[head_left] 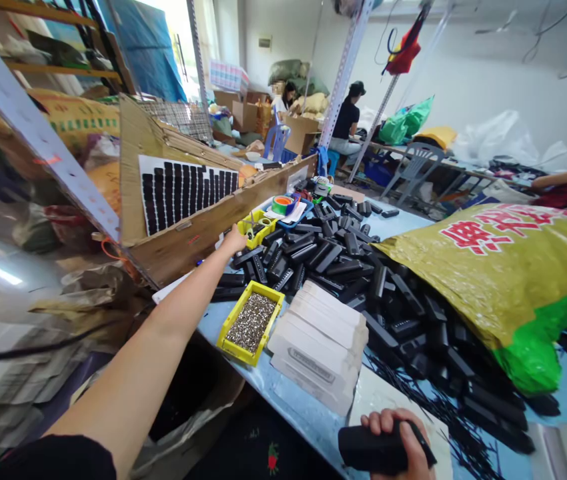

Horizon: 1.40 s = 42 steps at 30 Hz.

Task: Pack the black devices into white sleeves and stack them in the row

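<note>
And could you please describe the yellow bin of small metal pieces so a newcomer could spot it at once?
On the light blue tabletop, find the large heap of black plastic housings. In front of it, just left of the whitish stack, sits a yellow bin. Unlike the other yellow bin, farther back at the left hand, this one is filled with shiny metal pieces.

At 5 o'clock, the bottom edge cuts off the right hand (pixel 411 443); its fingers conceal part of the black plastic housing (pixel 369 451). At 9 o'clock, near centre, the fingertips of the left hand (pixel 235 241) at the yellow tray (pixel 264 235) are too small to resolve. At 7 o'clock, individual small metal parts (pixel 251 323) are indistinguishable. At 3 o'clock, the printed yellow sack (pixel 493 273) covers part of the housing pile (pixel 331 259) and exceeds the right edge. At 8 o'clock, the stacked material (pixel 3 380) is blurred.
</note>
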Tool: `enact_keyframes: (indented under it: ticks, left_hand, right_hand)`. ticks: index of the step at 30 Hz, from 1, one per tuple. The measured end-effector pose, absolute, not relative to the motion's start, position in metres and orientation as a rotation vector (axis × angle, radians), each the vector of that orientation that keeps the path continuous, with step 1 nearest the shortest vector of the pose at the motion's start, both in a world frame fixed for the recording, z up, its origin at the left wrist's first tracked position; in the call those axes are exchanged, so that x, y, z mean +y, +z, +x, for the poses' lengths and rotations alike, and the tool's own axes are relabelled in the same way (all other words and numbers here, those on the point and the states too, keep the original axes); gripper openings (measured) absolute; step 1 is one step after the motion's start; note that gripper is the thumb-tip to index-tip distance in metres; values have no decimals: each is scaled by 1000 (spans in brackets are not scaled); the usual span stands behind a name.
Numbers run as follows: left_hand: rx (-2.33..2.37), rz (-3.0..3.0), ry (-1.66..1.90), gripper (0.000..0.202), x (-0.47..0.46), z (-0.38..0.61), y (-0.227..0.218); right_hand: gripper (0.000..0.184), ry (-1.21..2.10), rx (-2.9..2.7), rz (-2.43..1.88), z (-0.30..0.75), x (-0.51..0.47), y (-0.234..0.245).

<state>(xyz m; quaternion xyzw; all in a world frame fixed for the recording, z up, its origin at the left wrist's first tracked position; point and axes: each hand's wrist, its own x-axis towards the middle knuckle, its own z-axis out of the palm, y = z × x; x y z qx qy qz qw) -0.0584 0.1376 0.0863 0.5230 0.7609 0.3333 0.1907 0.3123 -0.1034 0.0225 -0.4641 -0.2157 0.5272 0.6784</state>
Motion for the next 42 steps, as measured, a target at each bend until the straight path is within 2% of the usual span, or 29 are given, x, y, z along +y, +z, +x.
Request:
enact_keyframes:
  ticks: [3,7,11,16,18,20,22,24,28,31,35,38,40,42]
  left_hand:
    - [2033,1707,775,27,87,-39,73]
    - [1668,2054,366,15,-1,-6,27]
    - [1669,2123,185,13,-30,6,-3]
    - [1743,2117,293,20,-23,-2,10]
    - [1787,2038,466,24,-30,9,19]
    - [1725,1710,737,26,-44,37,22]
    - [1475,1216,909,27,-62,81,20]
    - [1220,904,922,28,-81,129,16]
    - [1018,713,938,26,-101,198,9]
    - [1051,823,969,26,-99,209,0]
    - [1235,1491,1038,18,-79,178,-7]
    - [1503,1930,1030,22,-58,122,0]
    - [1779,2089,950,27,-44,79,4]
    - [1987,2198,637,31,-31,41,4]
  right_hand:
    - [24,1104,-454,-1111,331,-111,16]
    - [19,980,-425,-1161,356,-111,18]
    - [18,883,-577,-1111,358,-98,26]
    - [17,647,-844,-1169,357,-97,-5]
    - [20,608,-931,-1292,360,-99,-21]
    - [23,650,-899,-1377,363,-99,-27]
    - [24,746,-703,-1300,362,-97,-17]
    - [24,856,-475,-1086,356,-94,4]
    - [21,964,-323,-782,335,-89,44]
    - [19,939,-299,-766,329,-87,46]
    - [21,836,-269,-847,353,-92,24]
    - [24,786,-174,-933,390,-107,4]
    - [25,767,-56,-980,413,-121,-6]
    - [26,744,34,-1012,429,-134,-13]
